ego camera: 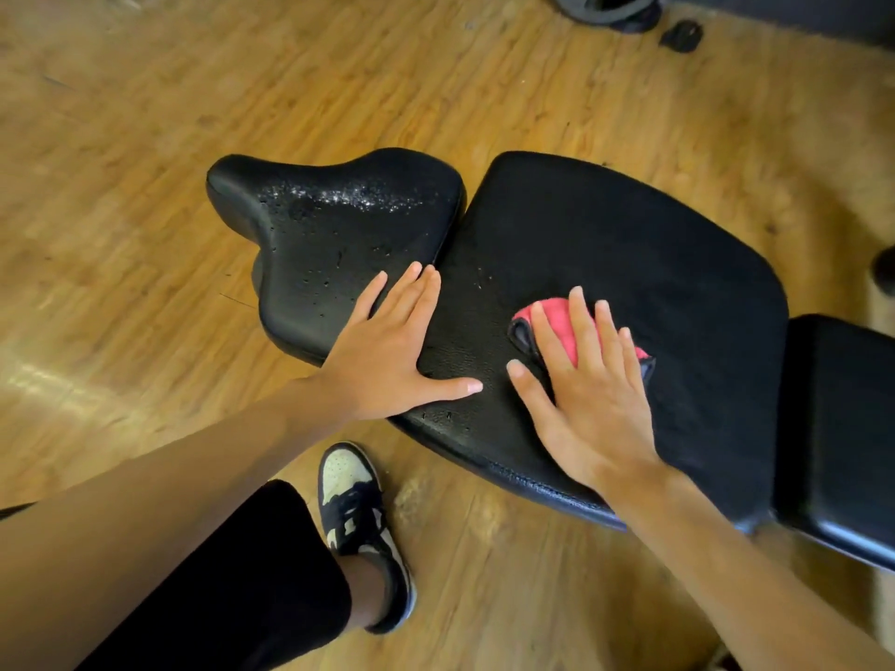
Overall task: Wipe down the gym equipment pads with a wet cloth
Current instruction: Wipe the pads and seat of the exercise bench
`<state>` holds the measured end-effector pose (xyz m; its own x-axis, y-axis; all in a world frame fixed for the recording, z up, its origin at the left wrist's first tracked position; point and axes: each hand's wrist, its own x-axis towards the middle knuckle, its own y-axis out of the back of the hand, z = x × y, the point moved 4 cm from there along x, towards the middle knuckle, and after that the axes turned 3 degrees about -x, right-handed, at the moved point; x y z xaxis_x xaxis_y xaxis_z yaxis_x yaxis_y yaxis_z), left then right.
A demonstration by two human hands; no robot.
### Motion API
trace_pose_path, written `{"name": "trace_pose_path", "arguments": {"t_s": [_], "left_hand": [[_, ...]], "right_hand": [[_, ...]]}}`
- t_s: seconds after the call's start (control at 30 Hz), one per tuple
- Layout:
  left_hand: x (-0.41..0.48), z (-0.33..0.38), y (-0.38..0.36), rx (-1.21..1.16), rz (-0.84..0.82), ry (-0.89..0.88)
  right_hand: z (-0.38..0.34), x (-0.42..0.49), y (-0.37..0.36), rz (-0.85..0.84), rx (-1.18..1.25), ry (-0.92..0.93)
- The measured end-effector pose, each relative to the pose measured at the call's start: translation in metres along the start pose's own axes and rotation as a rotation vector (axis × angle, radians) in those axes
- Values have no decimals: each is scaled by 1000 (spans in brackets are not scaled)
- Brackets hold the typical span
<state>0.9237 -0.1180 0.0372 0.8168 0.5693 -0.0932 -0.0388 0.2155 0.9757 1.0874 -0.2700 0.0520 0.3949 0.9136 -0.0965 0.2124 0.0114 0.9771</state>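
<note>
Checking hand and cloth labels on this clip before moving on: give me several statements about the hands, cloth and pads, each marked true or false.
1. The right hand presses a red cloth flat onto the large middle pad. True.
2. The left hand grips a spray bottle. False: it holds nothing and rests flat, fingers straight, where the two pads meet.
3. Water droplets sit on the saddle-shaped seat pad. True.
4. The cloth lies on the seat pad. False: it lies on the middle pad.
</note>
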Motion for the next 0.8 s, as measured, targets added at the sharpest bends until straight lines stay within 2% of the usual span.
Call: {"name": "trace_pose_path", "arguments": {"t_s": [0.2, 0.4, 0.53, 0.63, 0.8], "left_hand": [[-2, 0, 2, 12, -3, 55], [2, -3, 0, 71, -53, 63], [2, -3, 1, 71, -62, 73], [2, -2, 0, 53, -43, 65], [0, -5, 5, 102, -102, 12]], "right_hand": [[4, 111, 9, 53, -90, -111], [-29, 209, 19, -39, -160, -137], [-58, 182, 5, -53, -185, 15], [-68, 137, -1, -42, -112, 103], [-57, 41, -1, -57, -51, 134]]}}
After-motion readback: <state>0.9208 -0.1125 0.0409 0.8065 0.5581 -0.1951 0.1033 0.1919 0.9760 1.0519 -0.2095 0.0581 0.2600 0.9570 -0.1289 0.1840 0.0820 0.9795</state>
